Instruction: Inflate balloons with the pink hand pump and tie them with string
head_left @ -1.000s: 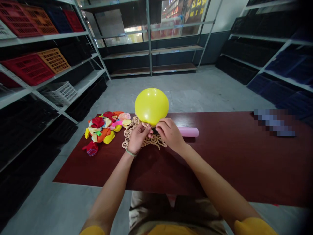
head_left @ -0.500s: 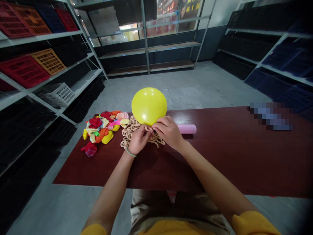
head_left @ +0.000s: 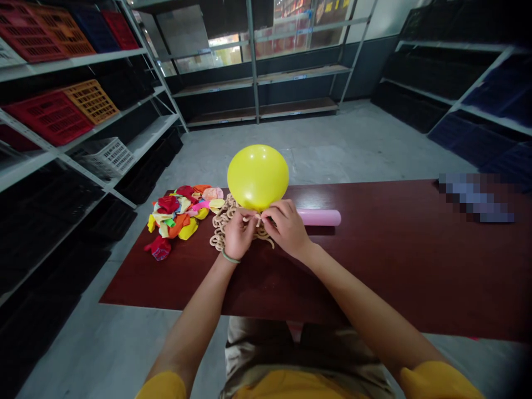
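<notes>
A blown-up yellow balloon (head_left: 258,174) stands upright over the table, its neck down between my fingertips. My left hand (head_left: 240,233), with a green band at the wrist, is closed in a pinch on a bit of tan cord at the neck. Opposite it, my right hand (head_left: 287,228) also pinches at this cord, fingertips close to the left ones. The exact hold on the neck is partly hidden by the fingers. Beneath and behind the left hand lies a heap of looped tan cord (head_left: 220,224). A pink cylinder (head_left: 322,217) lies beyond the right hand.
Limp balloons in many colours (head_left: 178,213) are piled on the left of the dark red table (head_left: 382,266). A blurred bluish item (head_left: 476,198) lies at the right end. Shelves with crates (head_left: 50,116) line the left; more racks stand behind and right.
The view has shifted slightly, so the scene sits a little further right. The fingertips have moved slightly at the balloon's neck, and more of the cord shows between them.
</notes>
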`<state>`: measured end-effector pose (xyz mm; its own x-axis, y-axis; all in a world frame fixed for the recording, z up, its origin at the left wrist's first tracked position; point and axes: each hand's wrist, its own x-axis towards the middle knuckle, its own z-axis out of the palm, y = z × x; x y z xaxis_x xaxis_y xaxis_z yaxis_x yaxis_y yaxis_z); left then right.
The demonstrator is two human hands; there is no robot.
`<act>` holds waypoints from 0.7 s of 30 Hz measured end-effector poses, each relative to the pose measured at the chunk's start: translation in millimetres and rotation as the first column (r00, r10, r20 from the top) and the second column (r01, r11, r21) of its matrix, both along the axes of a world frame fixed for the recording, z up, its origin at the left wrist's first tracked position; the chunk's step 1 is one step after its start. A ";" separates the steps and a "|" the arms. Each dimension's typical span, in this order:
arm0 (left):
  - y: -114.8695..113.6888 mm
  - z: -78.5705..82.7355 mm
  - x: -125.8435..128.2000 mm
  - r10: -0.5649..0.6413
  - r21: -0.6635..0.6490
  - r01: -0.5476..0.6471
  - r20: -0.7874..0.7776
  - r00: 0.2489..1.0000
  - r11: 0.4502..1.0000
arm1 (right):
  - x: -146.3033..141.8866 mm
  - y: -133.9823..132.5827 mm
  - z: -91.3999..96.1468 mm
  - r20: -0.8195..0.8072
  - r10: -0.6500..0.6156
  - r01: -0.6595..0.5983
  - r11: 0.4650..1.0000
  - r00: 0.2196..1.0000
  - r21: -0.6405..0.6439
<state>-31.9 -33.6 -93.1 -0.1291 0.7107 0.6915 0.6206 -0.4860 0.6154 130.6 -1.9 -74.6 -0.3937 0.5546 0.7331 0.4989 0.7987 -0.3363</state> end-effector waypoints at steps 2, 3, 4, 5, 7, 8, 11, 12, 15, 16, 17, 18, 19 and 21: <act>1.5 -1.6 0.2 -0.033 0.026 0.031 0.059 0.998 0.999 | 0.6 -0.5 1.8 -0.095 0.066 -0.074 0.994 0.993 -0.080; 2.2 -2.2 0.1 -0.051 0.043 0.047 0.082 0.995 0.998 | 1.1 -0.4 2.9 -0.144 0.099 -0.117 0.986 0.985 -0.120; 2.7 -2.9 0.1 -0.068 0.056 0.063 0.101 0.993 0.996 | 1.8 -0.1 4.2 -0.191 0.127 -0.159 0.974 0.973 -0.163; 2.9 -3.6 0.0 -0.087 0.063 0.080 0.120 0.989 0.995 | 2.5 0.4 5.6 -0.234 0.145 -0.195 0.959 0.961 -0.207; 2.6 -5.0 -0.2 -0.139 0.052 0.132 0.162 0.977 0.990 | 3.8 1.4 8.4 -0.295 0.161 -0.249 0.925 0.942 -0.288; 2.0 -5.6 -0.3 -0.166 0.038 0.162 0.179 0.970 0.986 | 4.4 1.9 9.7 -0.309 0.167 -0.267 0.910 0.936 -0.317; -0.6 -4.8 -1.1 -0.181 0.014 0.181 0.147 0.972 0.983 | 5.6 3.0 13.0 -0.297 0.184 -0.284 0.896 0.937 -0.341; -1.6 -3.7 -1.6 -0.158 0.018 0.157 0.102 0.982 0.987 | 6.1 3.2 13.9 -0.280 0.184 -0.277 0.899 0.942 -0.340; -4.1 0.4 -3.0 -0.083 0.039 0.086 -0.051 0.995 0.996 | 8.1 3.9 16.2 -0.231 0.164 -0.237 0.912 0.959 -0.334; -4.6 1.3 -3.5 -0.070 0.039 0.074 -0.090 0.993 0.997 | 9.1 4.1 17.0 -0.220 0.158 -0.226 0.916 0.963 -0.331; -4.9 1.9 -3.9 -0.062 0.034 0.066 -0.117 0.991 0.997 | 10.3 4.4 17.8 -0.211 0.158 -0.222 0.918 0.965 -0.327; -5.1 2.0 -4.2 -0.055 0.030 0.059 -0.135 0.989 0.998 | 11.4 4.8 18.7 -0.204 0.165 -0.225 0.920 0.965 -0.322; -5.3 1.9 -4.5 -0.050 0.028 0.054 -0.147 0.988 0.998 | 12.6 5.1 19.5 -0.199 0.176 -0.233 0.920 0.964 -0.315; -5.4 1.3 -4.9 -0.045 0.029 0.050 -0.158 0.986 0.998 | 14.4 6.0 20.7 -0.187 0.208 -0.257 0.919 0.960 -0.299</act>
<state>-36.8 -38.9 -91.8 0.0170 0.6900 0.7236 0.6841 -0.5358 0.4948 145.0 4.1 -53.8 -0.4407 0.6736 0.5933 0.2369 0.7248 -0.6470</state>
